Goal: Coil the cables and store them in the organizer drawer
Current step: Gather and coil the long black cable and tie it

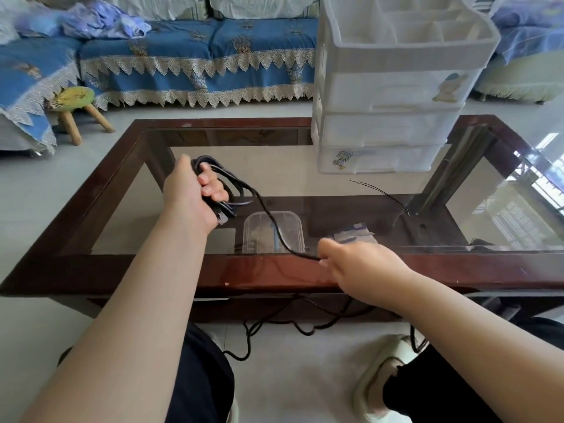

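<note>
My left hand (pixel 195 193) grips several loops of a black cable (pixel 241 190) above the left part of the glass table, with a plug end hanging below my fingers. One strand runs down and right to my right hand (pixel 360 267), which pinches it over the table's front rail. The remaining cable (pixel 274 325) trails in loose curves on the floor under the front edge. A white plastic organizer (pixel 393 96) with three shut drawers and an open divided top tray stands at the table's back right. A thin black wire (pixel 378 190) lies on the glass in front of it.
The table (pixel 152 270) has a dark wooden frame and glass top. A clear plastic box (pixel 274 230) and papers lie on the shelf beneath the glass. A blue-covered sofa (pixel 195 59) and a small stool (pixel 76 108) stand beyond. My knees and a slipper (pixel 381 370) are below.
</note>
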A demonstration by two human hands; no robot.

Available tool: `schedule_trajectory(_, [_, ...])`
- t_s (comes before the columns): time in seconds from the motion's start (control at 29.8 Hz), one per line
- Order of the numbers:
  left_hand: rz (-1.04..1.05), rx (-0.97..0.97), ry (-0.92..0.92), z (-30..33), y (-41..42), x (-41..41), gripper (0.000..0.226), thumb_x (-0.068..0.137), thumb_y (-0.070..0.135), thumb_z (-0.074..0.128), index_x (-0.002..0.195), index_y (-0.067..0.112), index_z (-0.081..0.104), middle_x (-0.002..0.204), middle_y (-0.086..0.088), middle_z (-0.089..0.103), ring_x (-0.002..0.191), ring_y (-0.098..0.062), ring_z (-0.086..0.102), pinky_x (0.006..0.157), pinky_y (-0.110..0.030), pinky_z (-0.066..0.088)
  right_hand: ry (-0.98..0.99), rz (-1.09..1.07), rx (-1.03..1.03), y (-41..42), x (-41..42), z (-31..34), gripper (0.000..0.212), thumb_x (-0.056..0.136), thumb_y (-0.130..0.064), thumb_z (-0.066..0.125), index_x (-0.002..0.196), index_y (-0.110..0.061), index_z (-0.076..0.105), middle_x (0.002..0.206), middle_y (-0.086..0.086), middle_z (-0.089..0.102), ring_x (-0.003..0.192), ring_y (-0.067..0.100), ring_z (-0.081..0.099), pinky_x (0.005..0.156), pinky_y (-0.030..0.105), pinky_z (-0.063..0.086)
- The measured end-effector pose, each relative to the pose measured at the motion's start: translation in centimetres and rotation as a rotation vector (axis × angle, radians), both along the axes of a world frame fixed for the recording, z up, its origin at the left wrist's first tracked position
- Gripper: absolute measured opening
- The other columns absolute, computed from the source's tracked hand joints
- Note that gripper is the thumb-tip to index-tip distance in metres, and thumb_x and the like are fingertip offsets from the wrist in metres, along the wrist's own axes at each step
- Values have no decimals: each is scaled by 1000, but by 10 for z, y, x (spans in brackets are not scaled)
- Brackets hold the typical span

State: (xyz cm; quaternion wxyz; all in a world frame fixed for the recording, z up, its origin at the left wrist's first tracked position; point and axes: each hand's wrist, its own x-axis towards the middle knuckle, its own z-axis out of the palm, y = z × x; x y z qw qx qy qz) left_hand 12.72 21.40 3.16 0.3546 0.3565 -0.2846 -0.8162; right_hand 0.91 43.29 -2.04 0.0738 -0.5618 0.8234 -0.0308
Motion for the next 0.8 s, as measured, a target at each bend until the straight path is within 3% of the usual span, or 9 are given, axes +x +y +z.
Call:
schedule_trajectory(0.13, [-124, -250, -203, -5, 14, -10, 50, 101, 49, 30, 65, 17, 45, 39, 8, 34, 30, -7, 23, 34, -17, 21, 98, 243, 30, -7, 14, 18, 13, 101, -36, 29, 95, -25, 33, 81, 5, 62, 62, 30, 43, 44, 30, 20])
schedule_trajectory(0.23, [-258, -353, -277, -9, 26, -14, 49, 102, 48, 32, 68, 15, 46, 39, 6, 33, 30, -8, 24, 35, -17, 23, 44, 325, -47, -9, 22, 28, 14, 101, -37, 30, 101, -30, 42, 80, -1, 62, 64, 27, 45, 51, 32, 27])
schedule_trajectory(0.34, [-427, -435, -296, -14, 42, -17, 47, 103, 46, 29, 73, 13, 44, 40, 5, 31, 31, -9, 24, 35, -19, 25, -53, 351, -52, -12, 24, 39, 18, 100, -37, 33, 102, -30, 49, 72, -7, 48, 67, 20, 40, 60, 31, 30])
schedule_trajectory(0.44, [-514, -513, -365, -18, 52, -20, 47, 103, 46, 29, 74, 13, 44, 41, 5, 31, 33, -10, 29, 37, -21, 30, -129, 333, -53, -16, 18, 46, 20, 100, -37, 36, 94, -29, 54, 65, -10, 43, 60, 13, 39, 55, 30, 26])
schedule_trajectory(0.5, [-550, -531, -408, -18, 53, -21, 47, 102, 47, 29, 73, 13, 45, 41, 4, 32, 35, -12, 36, 40, -22, 35, -203, 319, -58, -19, 12, 48, 21, 99, -37, 38, 90, -29, 56, 60, -14, 44, 56, 2, 43, 52, 19, 28])
schedule_trajectory(0.6, [-632, -539, -451, -17, 53, -21, 50, 102, 48, 29, 71, 13, 46, 41, 4, 34, 39, -14, 47, 47, -25, 42, -364, 292, -78, -22, 5, 52, 26, 99, -37, 40, 76, -33, 52, 64, -24, 53, 62, -6, 48, 59, 19, 32])
schedule_trajectory(0.67, [-694, -512, -440, -17, 56, -21, 51, 102, 48, 29, 69, 13, 47, 43, 2, 34, 39, -14, 45, 49, -26, 42, -471, 255, -127, -25, 0, 53, 33, 99, -34, 42, 67, -39, 48, 65, -36, 53, 64, -11, 49, 61, 15, 32])
schedule_trajectory(0.74, [-745, -482, -428, -18, 59, -21, 57, 102, 48, 29, 60, 14, 49, 44, -1, 34, 38, -14, 40, 46, -24, 41, -534, 219, -204, -28, -5, 52, 34, 99, -29, 43, 68, -39, 50, 65, -30, 56, 64, -9, 51, 61, 13, 33])
schedule_trajectory(0.8, [-785, -484, -423, -20, 62, -21, 62, 102, 49, 30, 54, 15, 49, 45, -3, 38, 36, -14, 37, 40, -21, 37, -517, 182, -286, -32, -9, 50, 31, 99, -29, 43, 69, -34, 47, 61, -17, 55, 58, 1, 48, 59, 20, 36])
